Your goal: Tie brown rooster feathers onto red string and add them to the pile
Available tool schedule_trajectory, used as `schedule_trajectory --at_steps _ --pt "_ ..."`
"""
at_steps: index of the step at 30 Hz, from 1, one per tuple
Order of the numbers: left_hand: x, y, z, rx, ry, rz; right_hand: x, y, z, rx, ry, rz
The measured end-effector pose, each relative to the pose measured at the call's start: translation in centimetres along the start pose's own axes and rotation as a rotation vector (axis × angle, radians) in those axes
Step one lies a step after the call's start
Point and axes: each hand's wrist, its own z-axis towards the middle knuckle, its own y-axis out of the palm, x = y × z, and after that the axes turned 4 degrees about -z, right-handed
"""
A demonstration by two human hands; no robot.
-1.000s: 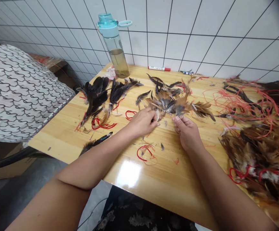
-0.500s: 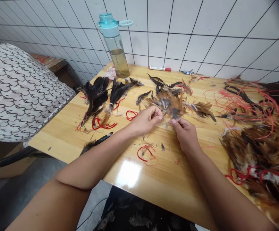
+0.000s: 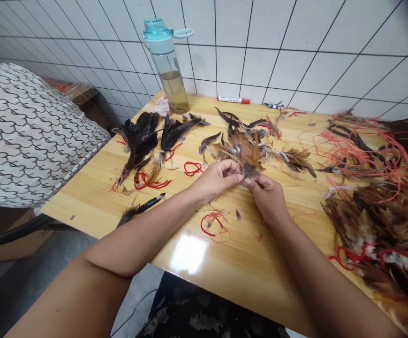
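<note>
A brown feather (image 3: 249,170) with a grey, fluffy base is held up over the middle of the table. My right hand (image 3: 270,193) pinches it near its lower end between thumb and finger. From the other side, my left hand (image 3: 218,179) has its thumb and forefinger closed at the same base, the fingertips nearly meeting those of the right. Behind the hands lies a loose heap of brown and black feathers (image 3: 237,123). Closer to me, a red cord (image 3: 207,232) and bits of fluff rest on the wood.
Bundles of black feathers (image 3: 142,136) lie on the left of the table (image 3: 119,213). A water bottle (image 3: 174,87) and a red marker (image 3: 233,100) stand and lie by the tiled wall. On the right are tangled red strings (image 3: 355,145) and a big pile of brown feathers (image 3: 397,211).
My left hand has moved right, its fingertips coming to the feather's base. The right hand has shifted slightly left and now holds the feather closer to the left hand.
</note>
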Motion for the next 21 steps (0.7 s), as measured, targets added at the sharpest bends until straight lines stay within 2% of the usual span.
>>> schedule_trajectory --at_steps 7,10,12,14,16,21 --pt "-0.6 -0.3 0.2 -0.027 -0.056 -0.031 -0.2 0.1 0.0 -0.067 0.006 0.018" --pt "-0.4 -0.8 0.4 -0.035 -0.018 0.024 -0.4 0.0 0.0 -0.073 -0.03 0.046" --pt "-0.1 -1.4 0.6 0.041 0.085 0.207 -0.6 -0.1 0.0 -0.064 -0.027 0.043" --pt "0.1 -2.2 0.8 0.151 0.217 0.477 -0.9 -0.3 0.0 -0.037 0.023 0.052" --pt "0.2 -2.9 1.0 0.212 0.316 0.724 -1.2 -0.4 -0.1 -0.012 0.084 0.096" --pt "-0.6 -2.8 1.3 0.166 0.376 1.087 -1.8 -0.5 -0.2 0.018 0.154 0.228"
